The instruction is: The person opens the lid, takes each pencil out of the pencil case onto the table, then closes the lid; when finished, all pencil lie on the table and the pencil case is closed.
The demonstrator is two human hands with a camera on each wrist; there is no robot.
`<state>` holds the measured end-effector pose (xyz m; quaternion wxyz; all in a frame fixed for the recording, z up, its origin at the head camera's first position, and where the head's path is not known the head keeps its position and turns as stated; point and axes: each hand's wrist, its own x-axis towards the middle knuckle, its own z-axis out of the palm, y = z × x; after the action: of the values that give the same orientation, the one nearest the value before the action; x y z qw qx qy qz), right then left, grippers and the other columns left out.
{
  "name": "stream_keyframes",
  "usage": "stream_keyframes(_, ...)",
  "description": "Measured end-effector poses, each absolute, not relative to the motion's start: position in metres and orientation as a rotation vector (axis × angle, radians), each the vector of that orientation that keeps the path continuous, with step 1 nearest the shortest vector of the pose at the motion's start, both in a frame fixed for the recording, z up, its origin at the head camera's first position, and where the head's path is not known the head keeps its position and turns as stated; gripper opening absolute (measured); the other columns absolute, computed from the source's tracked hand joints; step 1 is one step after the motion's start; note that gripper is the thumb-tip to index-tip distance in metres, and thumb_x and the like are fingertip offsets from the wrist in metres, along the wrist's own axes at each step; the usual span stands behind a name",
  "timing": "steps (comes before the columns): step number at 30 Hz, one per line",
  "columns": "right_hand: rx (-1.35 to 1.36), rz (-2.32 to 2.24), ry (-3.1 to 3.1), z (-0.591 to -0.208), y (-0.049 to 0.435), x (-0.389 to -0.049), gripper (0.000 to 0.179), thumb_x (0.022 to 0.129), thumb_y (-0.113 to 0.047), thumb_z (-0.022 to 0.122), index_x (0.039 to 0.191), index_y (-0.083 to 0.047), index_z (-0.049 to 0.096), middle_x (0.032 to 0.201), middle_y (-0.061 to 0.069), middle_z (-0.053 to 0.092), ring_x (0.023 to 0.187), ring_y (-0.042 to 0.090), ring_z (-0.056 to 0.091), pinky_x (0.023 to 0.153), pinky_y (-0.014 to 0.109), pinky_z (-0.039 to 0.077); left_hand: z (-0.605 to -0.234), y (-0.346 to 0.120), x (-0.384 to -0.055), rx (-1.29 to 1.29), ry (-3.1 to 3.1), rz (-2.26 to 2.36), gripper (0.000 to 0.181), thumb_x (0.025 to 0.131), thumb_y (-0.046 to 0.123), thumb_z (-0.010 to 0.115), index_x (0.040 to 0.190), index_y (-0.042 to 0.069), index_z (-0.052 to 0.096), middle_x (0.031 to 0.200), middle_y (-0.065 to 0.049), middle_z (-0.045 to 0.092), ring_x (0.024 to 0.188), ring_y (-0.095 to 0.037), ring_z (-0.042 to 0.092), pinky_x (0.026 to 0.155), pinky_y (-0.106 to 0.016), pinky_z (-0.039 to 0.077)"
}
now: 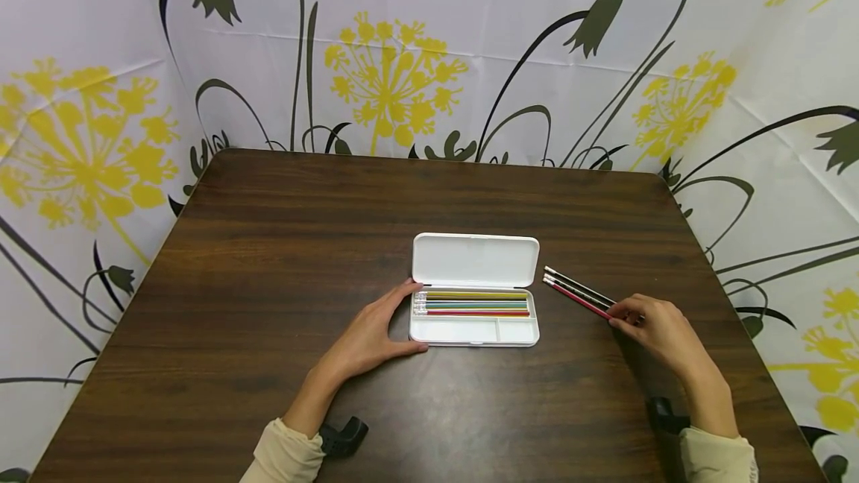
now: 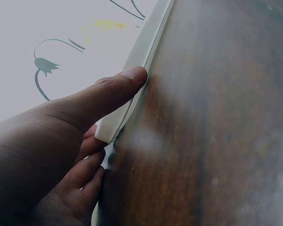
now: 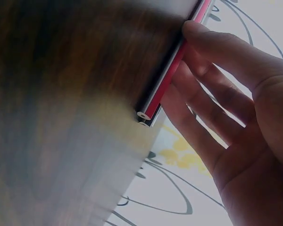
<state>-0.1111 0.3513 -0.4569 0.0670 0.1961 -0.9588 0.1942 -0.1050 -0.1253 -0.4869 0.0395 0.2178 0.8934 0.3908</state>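
Note:
An open white pencil case (image 1: 453, 332) lies on the table, its lid (image 1: 476, 259) folded back. A row of colored pencils (image 1: 476, 305) with white-tipped ends fills its rear compartment; two front compartments hold nothing. My left hand (image 1: 369, 330) grips the case's left end, thumb on the front edge and fingers at the back corner; the left wrist view shows the thumb (image 2: 134, 75) on its side wall. To the right of the case, my right hand (image 1: 661, 334) pinches a red pencil (image 1: 579, 300) together with black pencils (image 1: 579, 284). Their eraser ends point toward the case.
The dark wooden table (image 1: 282, 244) extends around the case and both hands. Behind it and along its sides hangs a white cloth (image 1: 268, 58) printed with yellow flowers and grey-green plants. Each wrist wears a black band (image 1: 344, 437).

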Motion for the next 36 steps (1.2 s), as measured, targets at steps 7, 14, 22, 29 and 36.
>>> stream_keyframes(7,0.514,0.555,-2.933,-0.450,0.350,-0.110,0.015,0.079,-0.014,0.082,0.092,-0.016,0.075,0.081,-0.010,0.064,0.069,0.008,0.059,0.060,0.034,0.048,-0.486,-0.126,-0.105,0.674,2.735,1.198,0.093,0.073,0.045,0.085,0.149,0.017,0.040,0.155,-0.004,0.035,0.138,-0.020,0.036,0.106,-0.047,0.035)
stream_keyframes(14,0.578,0.557,-2.882,-0.438,0.331,-0.121,0.016,0.081,-0.016,0.082,0.096,-0.016,0.075,0.085,-0.009,0.067,0.071,0.011,0.061,0.063,0.039,0.049,-0.485,-0.127,-0.106,0.667,2.735,1.201,0.093,0.073,0.045,0.085,0.149,0.017,0.040,0.155,-0.004,0.034,0.139,-0.021,0.036,0.106,-0.048,0.035)
stream_keyframes(22,0.834,0.609,-2.820,-0.439,0.263,-0.144,0.015,0.079,-0.014,0.083,0.093,-0.015,0.076,0.085,-0.008,0.065,0.073,0.010,0.060,0.065,0.034,0.050,-0.486,-0.127,-0.105,0.667,2.732,1.204,0.093,0.073,0.045,0.085,0.149,0.018,0.040,0.155,-0.004,0.034,0.139,-0.021,0.036,0.106,-0.047,0.036)
stream_keyframes(29,0.963,0.664,-2.849,-0.435,0.212,-0.152,0.016,0.081,-0.013,0.082,0.096,-0.016,0.076,0.089,-0.007,0.066,0.076,0.008,0.061,0.067,0.030,0.051,-0.487,-0.126,-0.104,0.671,2.734,1.204,0.093,0.073,0.045,0.086,0.149,0.018,0.040,0.155,-0.006,0.035,0.138,-0.021,0.036,0.106,-0.047,0.036)
stream_keyframes(36,0.983,0.648,-2.853,-0.433,0.198,-0.155,0.016,0.081,-0.011,0.082,0.096,-0.016,0.077,0.089,-0.007,0.067,0.078,0.008,0.063,0.069,0.030,0.052,-0.487,-0.126,-0.104,0.671,2.737,1.207,0.093,0.073,0.045,0.086,0.149,0.019,0.040,0.155,-0.006,0.035,0.138,-0.022,0.036,0.106,-0.048,0.036)
